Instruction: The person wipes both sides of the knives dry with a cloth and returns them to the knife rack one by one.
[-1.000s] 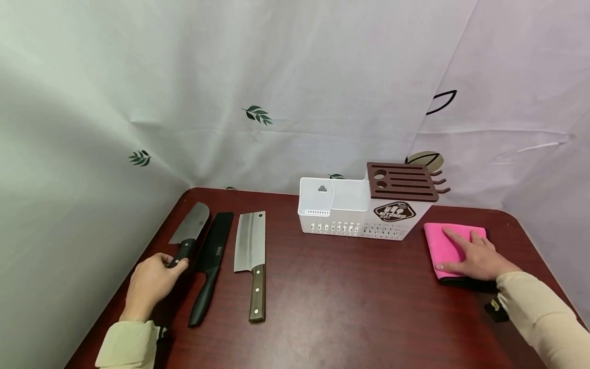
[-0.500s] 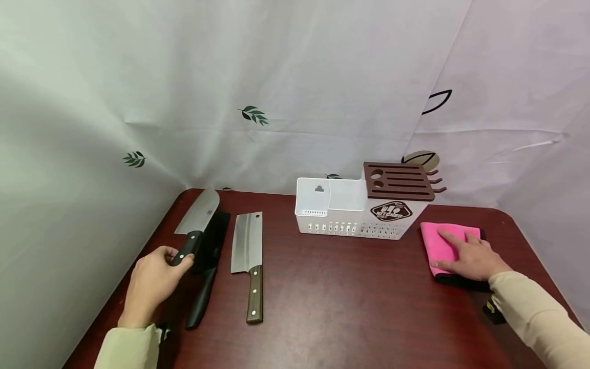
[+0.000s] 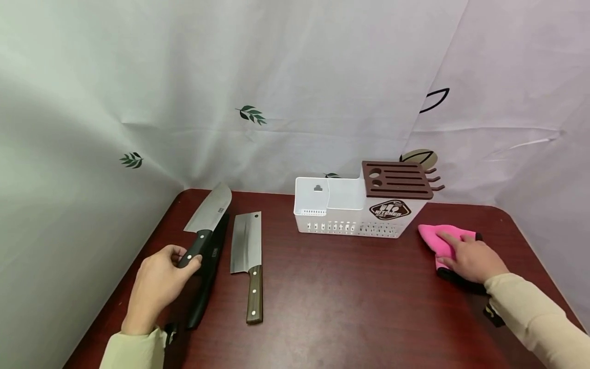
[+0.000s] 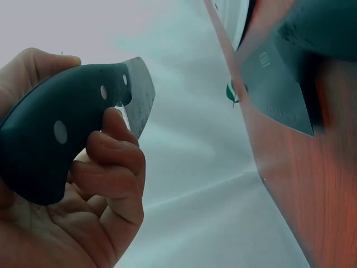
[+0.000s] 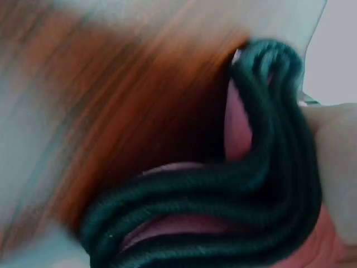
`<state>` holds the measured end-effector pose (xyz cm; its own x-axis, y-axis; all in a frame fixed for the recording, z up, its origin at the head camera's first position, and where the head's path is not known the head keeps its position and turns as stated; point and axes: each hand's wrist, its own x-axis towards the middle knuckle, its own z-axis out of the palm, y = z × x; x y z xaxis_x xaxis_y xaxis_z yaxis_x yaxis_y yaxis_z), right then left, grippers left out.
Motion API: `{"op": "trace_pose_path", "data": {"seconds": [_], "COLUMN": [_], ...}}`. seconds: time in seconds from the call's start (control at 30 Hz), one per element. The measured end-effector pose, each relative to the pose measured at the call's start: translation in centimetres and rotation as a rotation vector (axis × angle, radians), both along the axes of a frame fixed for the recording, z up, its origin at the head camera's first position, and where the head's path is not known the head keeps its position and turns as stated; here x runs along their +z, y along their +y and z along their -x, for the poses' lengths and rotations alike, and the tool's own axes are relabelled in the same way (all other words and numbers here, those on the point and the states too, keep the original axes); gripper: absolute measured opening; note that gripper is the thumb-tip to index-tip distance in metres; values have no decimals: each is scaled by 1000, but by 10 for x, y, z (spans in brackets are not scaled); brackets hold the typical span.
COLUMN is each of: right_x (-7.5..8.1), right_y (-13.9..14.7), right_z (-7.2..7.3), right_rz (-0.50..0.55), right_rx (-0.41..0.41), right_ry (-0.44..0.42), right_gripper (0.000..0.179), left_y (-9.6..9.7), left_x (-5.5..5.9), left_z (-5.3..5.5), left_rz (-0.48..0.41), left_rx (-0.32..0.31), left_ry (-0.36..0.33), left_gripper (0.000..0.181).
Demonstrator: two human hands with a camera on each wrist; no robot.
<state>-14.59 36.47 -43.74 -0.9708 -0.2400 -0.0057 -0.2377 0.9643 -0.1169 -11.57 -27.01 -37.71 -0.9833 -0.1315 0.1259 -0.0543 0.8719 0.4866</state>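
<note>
In the head view my left hand [image 3: 159,284] pinches the black riveted handle of a kitchen knife [image 3: 211,209] between thumb and fingers. Its broad steel blade points away, overlapping the black knife [image 3: 198,305] on the table. The left wrist view shows the fingers curled under that handle [image 4: 47,131], with a short piece of blade beyond. Over at the right, my right hand [image 3: 479,260] grips a folded pink cloth [image 3: 435,234] with black edging. In the right wrist view the cloth's black-edged layers [image 5: 268,145] bend upward, part of them hidden by the hand.
A cleaver [image 3: 246,243] with a wooden handle lies right of the black knife. Toward the back stands a white perforated rack [image 3: 338,229] with a brown slotted top [image 3: 398,179] and side hooks. A pale curtain [image 3: 295,92] hangs behind the dark red table [image 3: 341,307].
My left hand has raised the kitchen knife and carried it rightward, over the black knife. My right hand, flat on the cloth before, has drawn its fingers in and bunched it up.
</note>
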Motion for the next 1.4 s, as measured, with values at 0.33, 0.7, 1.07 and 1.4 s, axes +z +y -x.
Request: {"op": "trace_pose_path", "data": {"seconds": [0.33,0.7,1.07,1.4], "right_x": [0,5,19,26], "right_y": [-8,-7,-22,-48], "right_z": [-14,-27,-37,-49], "right_rz": [29,107,255,342], "right_rx": [-43,-103,-98,-54], "right_ry": [100,193,423,497], "right_gripper": [61,63,67,72], "left_y": [10,27,46,60], "left_x": [2,3,1,0], "left_z": [-2,-4,-7,-13], "left_rz": [-59,-78,-80,-121], "left_rx": [-42,-92,-136,-157], "left_ry": [-12,1,41,57], "left_gripper": [39,35,31,30]}}
